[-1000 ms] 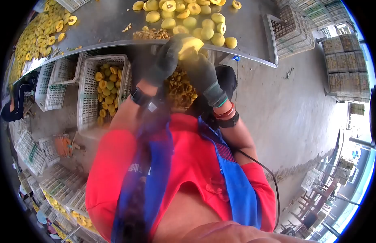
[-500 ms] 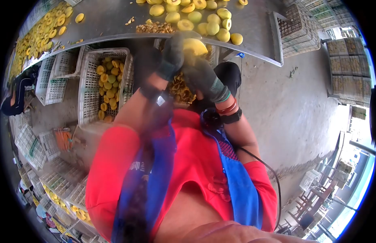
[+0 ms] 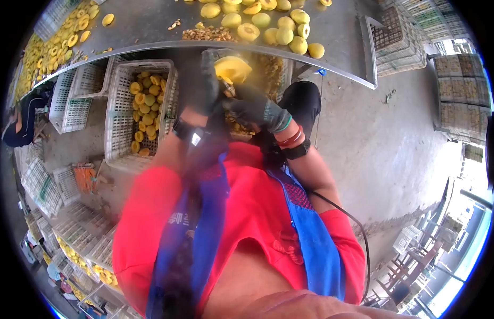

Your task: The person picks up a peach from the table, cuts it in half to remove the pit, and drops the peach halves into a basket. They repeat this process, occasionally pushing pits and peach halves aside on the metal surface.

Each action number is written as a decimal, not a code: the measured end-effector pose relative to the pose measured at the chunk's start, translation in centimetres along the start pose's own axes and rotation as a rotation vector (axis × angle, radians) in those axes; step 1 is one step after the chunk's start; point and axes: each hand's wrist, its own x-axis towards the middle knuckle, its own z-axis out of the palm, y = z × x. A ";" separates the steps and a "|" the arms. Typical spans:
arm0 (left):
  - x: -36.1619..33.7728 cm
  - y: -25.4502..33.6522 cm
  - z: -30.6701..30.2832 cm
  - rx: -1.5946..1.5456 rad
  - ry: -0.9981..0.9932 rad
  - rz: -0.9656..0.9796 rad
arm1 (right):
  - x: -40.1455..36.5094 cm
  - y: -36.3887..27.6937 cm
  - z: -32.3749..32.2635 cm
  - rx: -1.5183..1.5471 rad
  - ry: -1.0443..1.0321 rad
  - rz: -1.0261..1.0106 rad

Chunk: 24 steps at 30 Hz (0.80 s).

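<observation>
My left hand, in a dark glove, is closed around a yellow fruit just below the table edge. Close beside it on the right, my right hand, gloved in dark grey with a green cuff, has its fingers curled near the fruit's underside. A small object shows between the hands, too blurred to name. Brown pieces lie beneath them, partly hidden by hands and arms. On the metal table above are yellow-green fruits and a heap of pits.
A white crate of fruit halves stands on the floor to the left, with other crates beyond it. Many fruit halves cover the table's far left. Stacked crates stand right of the table. Another person's dark-clothed leg shows far left.
The fruit and my left hand have moved left and slightly down. My right hand now sits lower against the fruit, and the view has shifted slightly.
</observation>
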 end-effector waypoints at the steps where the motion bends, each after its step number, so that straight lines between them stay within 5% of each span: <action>1: -0.2 -0.4 -0.5 0.061 0.038 -0.006 | 0.6 0.8 0.5 0.027 -0.007 -0.020; 2: -0.4 -0.8 -1.0 0.116 0.068 -0.013 | 1.2 1.7 0.7 0.052 -0.018 -0.041; 5: 0.1 -1.3 -3.2 0.165 0.172 -0.064 | 2.3 4.1 1.5 -0.391 0.078 -0.573; 9: 2.4 -2.7 -8.5 -0.548 0.531 -0.451 | 1.3 4.2 2.2 -0.311 0.276 -0.277; 10: 2.9 -3.4 -10.4 -0.346 0.557 -0.401 | 0.5 3.0 1.9 -0.218 0.293 -0.134; 12: 3.2 -5.0 -14.7 0.852 0.538 -0.207 | 0.2 4.3 1.2 -0.147 0.315 0.046; 16: 6.4 -5.9 -11.8 0.712 0.376 0.017 | 1.2 6.2 0.3 -0.058 0.361 0.096; 19: 10.5 -5.6 -4.1 0.610 0.171 0.077 | 1.6 6.9 0.1 -0.068 0.440 -0.001; 21: 13.2 -5.4 0.4 0.692 -0.120 -0.126 | 1.7 8.2 -0.2 -0.156 0.473 -0.026; 24: 15.8 -5.7 5.8 0.832 -0.325 -0.092 | 1.2 8.6 -0.5 -0.163 0.484 0.049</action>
